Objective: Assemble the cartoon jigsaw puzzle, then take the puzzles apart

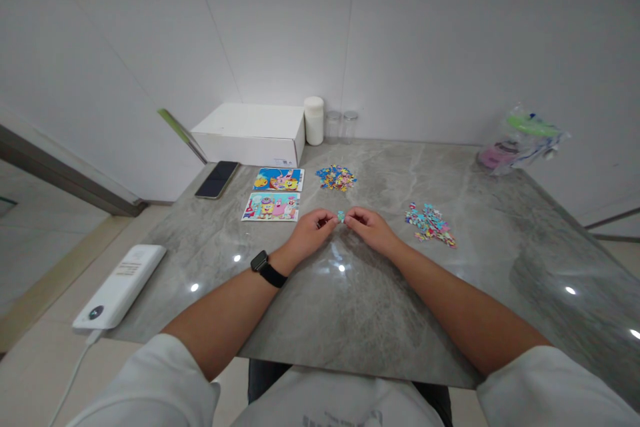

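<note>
A small teal jigsaw puzzle piece [341,216] is between my fingertips over the middle of the grey marble table. My left hand [316,227] pinches it from the left, a black watch on that wrist. From the right, my right hand [369,227] pinches it as well. Whether it is one piece or two joined is too small to tell. Beyond my hands lies a pile of blue and yellow puzzle pieces [336,177]. Another pile of mostly teal pieces [430,223] is right of my right hand. Two cartoon picture cards [271,207] lie left of my left hand.
A white box [250,130], a white bottle [314,121] and two clear jars [341,127] stand along the wall. A phone [217,179] lies at the left. A white power bank [120,287] with a cable sits at the left edge. A plastic bag [520,140] occupies the far right corner.
</note>
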Available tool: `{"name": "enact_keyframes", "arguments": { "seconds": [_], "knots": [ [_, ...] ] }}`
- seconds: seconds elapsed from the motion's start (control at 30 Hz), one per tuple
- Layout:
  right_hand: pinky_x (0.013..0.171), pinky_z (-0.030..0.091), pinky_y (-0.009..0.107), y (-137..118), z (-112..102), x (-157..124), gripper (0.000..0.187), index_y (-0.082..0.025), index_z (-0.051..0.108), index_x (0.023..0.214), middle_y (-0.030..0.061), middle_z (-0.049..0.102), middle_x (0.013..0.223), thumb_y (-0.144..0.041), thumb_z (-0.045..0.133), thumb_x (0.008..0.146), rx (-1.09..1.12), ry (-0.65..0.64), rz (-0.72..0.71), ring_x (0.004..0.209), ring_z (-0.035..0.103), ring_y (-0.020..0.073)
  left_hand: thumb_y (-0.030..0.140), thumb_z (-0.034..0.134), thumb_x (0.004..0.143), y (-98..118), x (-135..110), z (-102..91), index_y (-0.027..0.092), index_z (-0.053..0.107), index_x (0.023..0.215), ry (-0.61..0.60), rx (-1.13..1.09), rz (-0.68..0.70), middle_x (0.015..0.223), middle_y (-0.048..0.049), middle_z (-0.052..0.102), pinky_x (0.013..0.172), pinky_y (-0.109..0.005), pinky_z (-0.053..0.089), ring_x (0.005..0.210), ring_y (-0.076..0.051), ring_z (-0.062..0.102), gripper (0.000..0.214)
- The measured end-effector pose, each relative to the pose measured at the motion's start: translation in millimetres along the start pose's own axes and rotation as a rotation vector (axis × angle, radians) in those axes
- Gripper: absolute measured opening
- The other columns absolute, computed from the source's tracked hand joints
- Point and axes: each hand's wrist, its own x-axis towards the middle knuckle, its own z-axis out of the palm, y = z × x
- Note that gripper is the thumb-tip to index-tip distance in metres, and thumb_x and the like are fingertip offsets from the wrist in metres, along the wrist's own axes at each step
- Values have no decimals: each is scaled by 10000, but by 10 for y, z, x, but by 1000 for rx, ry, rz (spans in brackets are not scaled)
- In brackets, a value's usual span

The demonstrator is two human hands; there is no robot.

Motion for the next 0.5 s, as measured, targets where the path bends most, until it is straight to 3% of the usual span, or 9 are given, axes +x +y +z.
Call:
{"name": "enact_keyframes", "arguments": {
  "seconds": [0.1,0.2,0.5],
  "knots": [
    [676,402,285,16,-15,13,333,-216,657,816,-20,587,730,-534,620,908,-21,9,-21,710,527,162,355,686,926,-19,-5,6,189,690,1070,33,31,27,927,-15,657,699,-278,481,739,-135,566,220],
    [666,397,278,35,-28,27,326,-218,656,805,-21,587,725,-524,619,910,-43,-6,-37,707,521,162,304,762,874,-30,-14,-3,219,649,1236,49,92,98,1079,-33,642,710,-271,504,764,-127,563,389],
    [679,411,278,115,-20,40,298,-218,676,821,-21,614,730,-489,613,927,-90,-48,-58,717,543,164,228,696,944,-50,-9,-24,224,711,1164,4,260,245,1096,-46,610,772,-299,511,790,-139,559,220]
  ]
}}
